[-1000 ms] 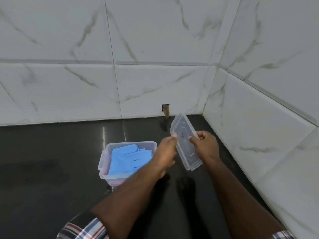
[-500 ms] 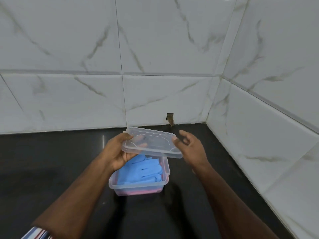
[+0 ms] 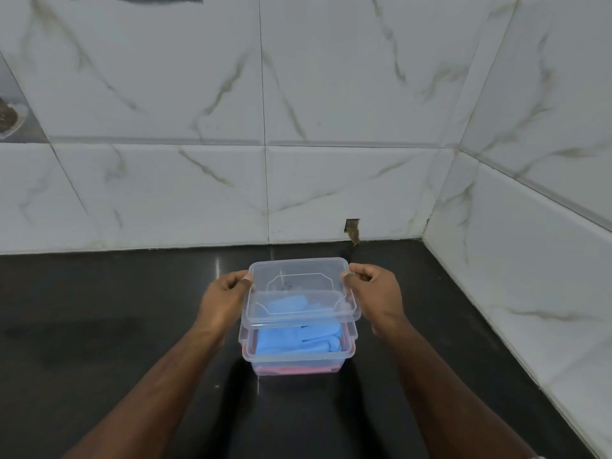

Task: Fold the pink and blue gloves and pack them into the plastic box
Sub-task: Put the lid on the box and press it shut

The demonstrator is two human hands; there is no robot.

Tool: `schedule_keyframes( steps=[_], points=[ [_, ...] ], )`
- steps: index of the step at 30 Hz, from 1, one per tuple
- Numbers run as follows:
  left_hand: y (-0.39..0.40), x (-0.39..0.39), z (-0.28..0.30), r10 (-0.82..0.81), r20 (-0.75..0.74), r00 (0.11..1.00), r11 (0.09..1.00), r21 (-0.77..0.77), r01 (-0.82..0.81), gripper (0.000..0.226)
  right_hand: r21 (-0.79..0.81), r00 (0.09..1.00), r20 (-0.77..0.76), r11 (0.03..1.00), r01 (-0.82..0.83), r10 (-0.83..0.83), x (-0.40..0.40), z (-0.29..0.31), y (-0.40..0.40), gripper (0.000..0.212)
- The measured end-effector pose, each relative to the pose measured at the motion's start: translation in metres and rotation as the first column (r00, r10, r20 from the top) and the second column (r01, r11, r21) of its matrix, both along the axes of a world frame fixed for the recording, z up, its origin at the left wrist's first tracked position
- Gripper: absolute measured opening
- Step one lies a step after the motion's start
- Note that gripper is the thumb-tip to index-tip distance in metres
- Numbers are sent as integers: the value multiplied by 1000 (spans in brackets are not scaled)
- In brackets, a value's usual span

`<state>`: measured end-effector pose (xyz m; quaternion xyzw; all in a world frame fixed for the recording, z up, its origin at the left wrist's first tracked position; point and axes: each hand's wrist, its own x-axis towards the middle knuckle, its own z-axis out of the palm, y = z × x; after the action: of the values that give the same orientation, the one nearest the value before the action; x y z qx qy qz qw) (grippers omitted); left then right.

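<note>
Left hand (image 3: 222,301), right hand (image 3: 376,294) grip clamped on lid (image 3: 299,293); blue gloves (image 3: 298,337) half-veiled; pink gloves (image 3: 294,369) barely visible.

**Materials and finish, quick pass**

Plastic box (image 3: 298,354) was clear, thin, smooth plastic, slightly frosted, with soft highlights on the rim. Lid (image 3: 299,293) was the same clear plastic, glossy, with a faint moulded outline on its flat panel. Blue gloves (image 3: 299,336) looked like smooth rubbery material, matt to low sheen. Pink gloves (image 3: 294,369) showed only as a pink layer through the box wall; finish not readable. Countertop (image 3: 99,326) was black polished stone, glossy, with a bright streak of reflected light. Wall tiles (image 3: 165,187) were white marble-look ceramic with grey veins, smooth and glossy, with matt grout lines.
</note>
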<state>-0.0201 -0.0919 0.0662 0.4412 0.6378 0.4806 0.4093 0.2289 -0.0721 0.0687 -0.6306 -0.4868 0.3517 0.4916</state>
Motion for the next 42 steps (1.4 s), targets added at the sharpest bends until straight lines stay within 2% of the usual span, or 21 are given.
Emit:
schedule_keyframes(
  steps=[9,14,18,29,34,42],
  points=[
    [-3,-8,-26,-2,-88,996,996,-89,-6,12,-19,965,262,1000,-13,18,-8,-29,-15,19],
    [-4,-4,-28,5,-161,987,997,-81,-18,6,-8,926,376,1000,6,-2,-9,-40,-15,24],
    [-8,-1,-32,-1,-178,984,997,-75,-12,11,-3,895,445,1000,5,-3,-6,-47,-15,24],
    [-14,3,-30,10,-272,962,999,-46,-24,17,5,874,485,1000,14,-14,-8,-45,-15,30],
    [-17,3,-32,3,-323,946,999,-34,-15,33,9,864,504,1000,5,-9,-9,-44,-16,30],
    [-15,2,-36,-3,-356,935,1000,-23,-5,24,6,854,520,1000,-7,3,-9,-40,-16,30]
  ],
)
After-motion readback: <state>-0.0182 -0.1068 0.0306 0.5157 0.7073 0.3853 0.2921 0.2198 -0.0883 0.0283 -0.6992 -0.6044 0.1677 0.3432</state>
